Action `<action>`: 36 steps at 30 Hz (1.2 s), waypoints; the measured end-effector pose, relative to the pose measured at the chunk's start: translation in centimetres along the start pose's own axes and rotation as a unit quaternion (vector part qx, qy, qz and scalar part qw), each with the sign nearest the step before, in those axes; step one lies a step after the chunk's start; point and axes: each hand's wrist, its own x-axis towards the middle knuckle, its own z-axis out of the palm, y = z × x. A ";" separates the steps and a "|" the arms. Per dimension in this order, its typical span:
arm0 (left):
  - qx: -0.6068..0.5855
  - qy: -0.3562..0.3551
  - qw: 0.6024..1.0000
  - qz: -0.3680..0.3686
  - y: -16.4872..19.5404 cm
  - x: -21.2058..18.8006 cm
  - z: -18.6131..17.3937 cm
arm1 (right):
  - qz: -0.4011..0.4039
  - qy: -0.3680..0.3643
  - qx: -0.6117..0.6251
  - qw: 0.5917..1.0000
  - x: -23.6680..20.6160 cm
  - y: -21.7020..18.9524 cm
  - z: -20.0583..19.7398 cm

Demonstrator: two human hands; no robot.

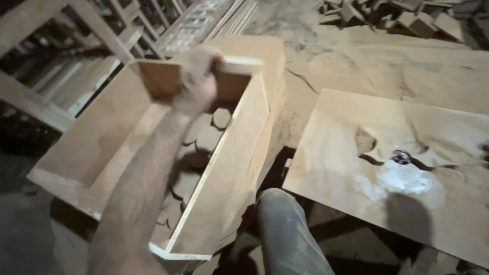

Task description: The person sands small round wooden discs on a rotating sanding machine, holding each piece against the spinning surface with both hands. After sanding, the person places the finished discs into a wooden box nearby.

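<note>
Fingers of the left hand (196, 81) clench the wooden box's (229, 173) far wall, steadying it; wooden discs (206, 137) lie inside.

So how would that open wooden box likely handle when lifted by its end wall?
The wooden box looks stiff, built of flat boards. The left hand grips only one end wall, so it may tilt. The loose wooden discs inside probably slide and add weight.

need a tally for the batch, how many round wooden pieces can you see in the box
About 6 round wooden pieces show in the wooden box: two near the left hand at the far end, the rest trailing along the bottom toward the near end. The forearm and shadow may hide more.
</note>
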 end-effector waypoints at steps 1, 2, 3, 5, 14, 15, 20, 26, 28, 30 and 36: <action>-0.003 -0.047 0.999 -0.014 1.8 0.1 1.4 | -0.032 0.000 -0.007 0.999 0.2 -1.1 -0.2; -0.007 -0.098 0.995 -0.027 3.6 0.1 3.0 | -0.059 0.001 -0.015 0.998 0.1 -2.0 -0.7; -0.033 -0.132 0.990 -0.028 5.4 -0.2 4.7 | -0.085 -0.006 -0.021 0.996 0.0 -2.8 -0.7; -0.105 -0.194 0.974 -0.039 9.0 -1.2 8.9 | -0.131 -0.058 0.017 0.990 -0.6 -3.7 -0.1; -0.273 -0.341 0.866 -0.241 19.0 -13.5 31.9 | -0.040 -0.272 0.061 0.960 -2.5 5.3 5.9; -0.252 -0.331 0.879 -0.235 19.8 -14.8 33.8 | -0.009 -0.265 0.091 0.960 -2.7 6.6 6.1; -0.162 -0.338 0.917 -0.141 22.4 -18.4 40.4 | 0.152 -0.231 0.107 0.955 -0.5 11.0 7.5; -0.156 -0.339 0.928 -0.016 20.7 -19.6 44.3 | 0.127 -0.265 -0.081 0.952 1.5 11.6 8.0; -0.205 -0.360 0.910 0.005 19.4 -19.5 44.8 | 0.210 -0.376 -0.136 0.892 2.1 11.0 7.8; -0.201 -0.325 0.924 0.028 18.5 -19.1 45.2 | 0.200 -0.402 -0.175 0.876 2.9 10.5 7.6; -0.218 -0.334 0.917 0.021 18.5 -17.9 46.6 | 0.003 -0.298 -0.141 0.944 3.4 11.1 7.4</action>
